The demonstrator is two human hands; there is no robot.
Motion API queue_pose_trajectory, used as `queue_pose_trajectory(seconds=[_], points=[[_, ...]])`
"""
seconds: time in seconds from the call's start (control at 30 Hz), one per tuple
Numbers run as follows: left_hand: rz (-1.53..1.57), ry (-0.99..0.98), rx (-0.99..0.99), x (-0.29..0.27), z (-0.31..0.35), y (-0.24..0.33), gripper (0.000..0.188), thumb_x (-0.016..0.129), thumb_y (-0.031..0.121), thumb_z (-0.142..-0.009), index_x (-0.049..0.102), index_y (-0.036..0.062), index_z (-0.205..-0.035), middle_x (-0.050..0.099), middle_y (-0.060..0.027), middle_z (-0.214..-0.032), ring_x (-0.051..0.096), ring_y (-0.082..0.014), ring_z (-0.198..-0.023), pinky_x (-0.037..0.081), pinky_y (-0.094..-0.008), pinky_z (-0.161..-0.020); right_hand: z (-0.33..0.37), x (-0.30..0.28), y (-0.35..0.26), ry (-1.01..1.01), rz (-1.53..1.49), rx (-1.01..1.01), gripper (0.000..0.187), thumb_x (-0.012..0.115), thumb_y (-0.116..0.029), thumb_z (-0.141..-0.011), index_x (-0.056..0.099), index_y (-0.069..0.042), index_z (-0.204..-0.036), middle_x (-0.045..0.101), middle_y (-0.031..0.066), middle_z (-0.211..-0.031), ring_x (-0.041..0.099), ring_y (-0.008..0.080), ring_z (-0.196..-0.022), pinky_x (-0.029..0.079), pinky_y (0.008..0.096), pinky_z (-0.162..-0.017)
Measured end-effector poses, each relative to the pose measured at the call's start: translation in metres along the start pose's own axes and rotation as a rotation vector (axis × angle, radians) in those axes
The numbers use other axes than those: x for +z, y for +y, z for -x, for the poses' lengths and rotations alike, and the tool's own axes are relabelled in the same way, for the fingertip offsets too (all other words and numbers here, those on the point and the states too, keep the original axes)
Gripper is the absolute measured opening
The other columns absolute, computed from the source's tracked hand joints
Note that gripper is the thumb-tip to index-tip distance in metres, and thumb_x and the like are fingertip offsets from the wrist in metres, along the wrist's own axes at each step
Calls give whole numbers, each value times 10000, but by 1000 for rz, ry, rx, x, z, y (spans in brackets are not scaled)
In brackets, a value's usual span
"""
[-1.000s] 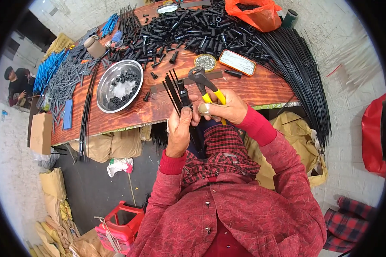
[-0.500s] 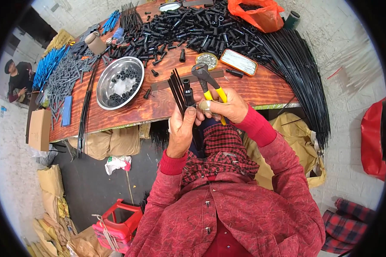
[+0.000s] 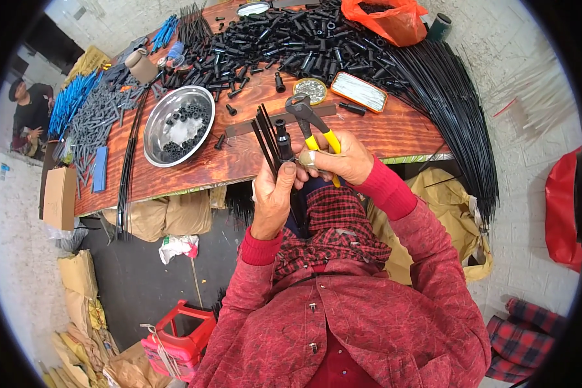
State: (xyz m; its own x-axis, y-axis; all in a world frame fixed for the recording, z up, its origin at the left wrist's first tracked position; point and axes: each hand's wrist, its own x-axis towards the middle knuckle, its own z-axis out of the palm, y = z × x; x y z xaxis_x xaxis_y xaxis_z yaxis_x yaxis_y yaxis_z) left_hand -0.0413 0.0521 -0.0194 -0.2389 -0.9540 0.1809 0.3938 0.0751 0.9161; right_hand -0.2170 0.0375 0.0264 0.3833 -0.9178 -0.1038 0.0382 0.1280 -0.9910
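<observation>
My left hand (image 3: 275, 197) is closed round several thin black rods (image 3: 265, 137), which stick up past its fingers. Beside them a black plastic sleeve (image 3: 283, 140) with a narrower top stands upright at my fingertips. In my right hand (image 3: 344, 160) are pincers with yellow handles (image 3: 332, 141), their dark jaws pointing up and away from me. The right thumb and finger, with a pale cover on one, meet the left fingers at the sleeve's lower end. What they pinch there is too small to tell. Both hands are just off the table's near edge.
A steel bowl (image 3: 147, 132) with black rings stands on the wooden table (image 3: 239, 155). Black sleeves pile up behind (image 3: 304, 39). Near them are a round tin (image 3: 310, 91) and a tray of pins (image 3: 359, 92). Long black rods (image 3: 462, 123) hang over the right edge. Another person (image 3: 31, 110) is far left.
The view has shifted very slightly. My hands, the pincers and the sleeve keep nearly the same pose. The far person's hand has moved.
</observation>
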Motion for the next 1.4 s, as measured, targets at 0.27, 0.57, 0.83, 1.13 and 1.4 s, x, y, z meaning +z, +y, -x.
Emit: queue_pose_trajectory(seconds=[0.27,0.57,0.83,1.13,1.4], points=[[-2,0,14,0,-2,-2,375,565,291,-986,528,3,-1223,613,-41,-845,558,-89,-763,446,-219,-661,-2,1,-3,2,-28,15,320,625,-260,-912,609,2,-1095,572,-3,-749,520,60,-631,406,198,-536],[3,7,20,-1,-2,-3,364,562,287,-988,534,14,-1227,607,-34,-849,553,-83,-757,442,-214,-653,-4,1,-7,-4,37,23,259,615,-264,-907,613,-21,-994,566,-3,-736,519,61,-622,404,199,-533],[12,6,12,0,-1,-2,379,563,296,-987,540,10,-1235,599,-23,-847,545,-78,-759,438,-214,-656,-4,0,-7,-26,24,24,237,618,-263,-902,613,-35,-964,566,-7,-734,521,61,-616,406,201,-530],[-4,6,12,0,-1,-2,372,560,292,-989,547,13,-1235,595,-21,-843,537,-75,-754,435,-211,-656,-5,-4,0,-45,-5,4,245,615,-281,-912,611,-45,-979,567,-10,-738,516,60,-612,401,199,-528],[18,-2,12,-1,-2,-3,358,559,273,-991,540,15,-1238,597,-24,-847,534,-73,-745,433,-207,-646,-6,-2,-1,-20,5,1,246,608,-279,-914,617,-40,-968,565,-9,-735,520,61,-615,404,200,-527]])
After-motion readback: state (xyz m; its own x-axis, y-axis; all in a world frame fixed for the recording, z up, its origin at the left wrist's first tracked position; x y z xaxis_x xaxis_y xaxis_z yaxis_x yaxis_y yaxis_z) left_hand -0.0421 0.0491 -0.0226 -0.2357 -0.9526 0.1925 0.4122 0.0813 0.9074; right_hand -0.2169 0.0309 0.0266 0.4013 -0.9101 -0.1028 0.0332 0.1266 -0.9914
